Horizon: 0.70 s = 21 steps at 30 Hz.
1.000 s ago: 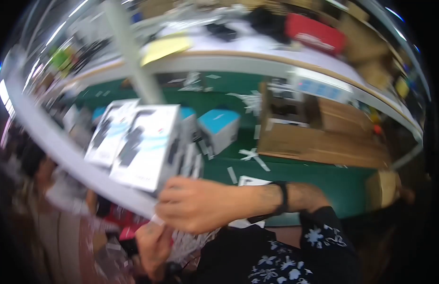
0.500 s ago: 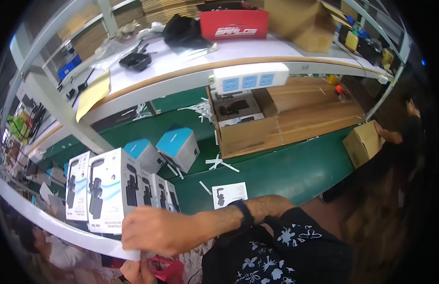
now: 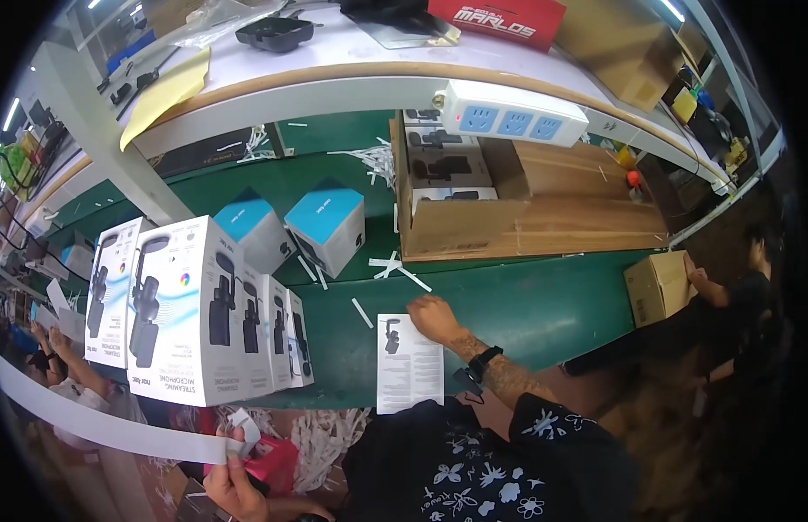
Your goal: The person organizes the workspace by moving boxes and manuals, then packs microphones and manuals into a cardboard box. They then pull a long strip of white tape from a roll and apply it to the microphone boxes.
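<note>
strip of white, ribbon-like material [image 3: 143,438] in the left hand [image 3: 234,487]: pinching its end between thumb and fingers, closing on it, holding it out in front of the near edge of the green table [image 3: 526,291], toward the near left corner. running off leftward in a long curve and leaving view there. white curl [image 3: 245,424] just above the pinch: poking up near the fingertips; cannot tell whether joining the strip.

right hand [image 3: 434,320] low over the middle of the table: curling half open, reaching down at the far right corner of a printed leaflet [image 3: 410,370] and covering that corner. cannot tell whether gripping, pressing or only resting there. leaflet itself: lying flat at the middle of the near edge, showing a dark microphone picture and small print.

near left part of the table: carrying upright white boxes [image 3: 164,304] with microphone pictures, crowding side by side. behind these, nearer the far edge: two blue-topped boxes [image 3: 325,209], sitting close together, with white scraps [image 3: 391,265] lying loose to their right. far edge, right of middle: an open carton [image 3: 465,230] holding packed boxes, standing beside a wood-patterned board [image 3: 586,209]. right end: a brown box [image 3: 652,291], sitting just beside a co-worker's hand [image 3: 698,277].
</note>
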Each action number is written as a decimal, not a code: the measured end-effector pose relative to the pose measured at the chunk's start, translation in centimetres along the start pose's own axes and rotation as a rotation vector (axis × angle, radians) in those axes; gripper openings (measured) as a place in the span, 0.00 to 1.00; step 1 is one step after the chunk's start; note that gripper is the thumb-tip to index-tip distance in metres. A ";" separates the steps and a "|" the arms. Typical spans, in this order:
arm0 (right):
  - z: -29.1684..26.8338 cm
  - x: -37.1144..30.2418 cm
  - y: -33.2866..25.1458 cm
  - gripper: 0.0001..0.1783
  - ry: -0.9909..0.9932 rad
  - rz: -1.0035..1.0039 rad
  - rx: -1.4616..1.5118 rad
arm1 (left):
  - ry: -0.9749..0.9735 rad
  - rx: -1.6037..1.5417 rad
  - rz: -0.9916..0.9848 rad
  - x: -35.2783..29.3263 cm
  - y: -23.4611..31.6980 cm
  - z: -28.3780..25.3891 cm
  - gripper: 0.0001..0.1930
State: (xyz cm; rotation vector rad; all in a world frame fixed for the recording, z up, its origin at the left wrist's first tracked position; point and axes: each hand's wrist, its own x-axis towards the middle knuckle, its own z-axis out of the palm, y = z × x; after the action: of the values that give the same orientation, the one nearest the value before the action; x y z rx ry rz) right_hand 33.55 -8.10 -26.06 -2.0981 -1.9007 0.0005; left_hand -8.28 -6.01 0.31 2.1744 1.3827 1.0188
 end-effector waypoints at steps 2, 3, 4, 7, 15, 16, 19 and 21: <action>0.4 -0.4 -0.1 0.05 -0.021 -0.006 0.035 | 0.028 -0.041 0.015 0.1 0.9 0.2 0.13; 0.5 -0.7 0.1 0.07 -0.073 0.011 0.041 | 0.010 -0.021 -0.062 0.1 1.1 0.2 0.13; 0.5 -1.2 0.3 0.07 -0.077 0.011 0.044 | -0.009 -0.002 -0.139 0.1 1.3 0.2 0.14; 0.6 -1.8 0.1 0.10 0.022 -0.072 0.131 | 0.109 -0.209 -0.135 -0.2 -0.5 1.5 0.15; -1.1 1.3 2.8 0.12 -0.435 0.454 0.610 | 0.034 -0.317 -0.176 -0.7 -1.4 1.6 0.18; -0.7 1.1 2.5 0.12 -0.433 0.449 0.609 | 0.048 -0.328 -0.188 -0.8 -1.5 1.6 0.18; 0.6 0.8 0.2 0.13 -0.113 0.192 0.358 | 0.090 -0.342 -0.223 -1.5 -2.7 2.2 0.17; 0.0 -0.4 -1.3 0.23 -0.240 0.202 0.190 | 0.110 -0.373 -0.256 -1.9 -2.1 2.2 0.17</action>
State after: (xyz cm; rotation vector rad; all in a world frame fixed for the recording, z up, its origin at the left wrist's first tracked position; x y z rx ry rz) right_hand 32.26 -8.39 -25.81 -2.2282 -1.7228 0.4786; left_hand -8.49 -6.64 -3.20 1.6510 1.3479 1.1989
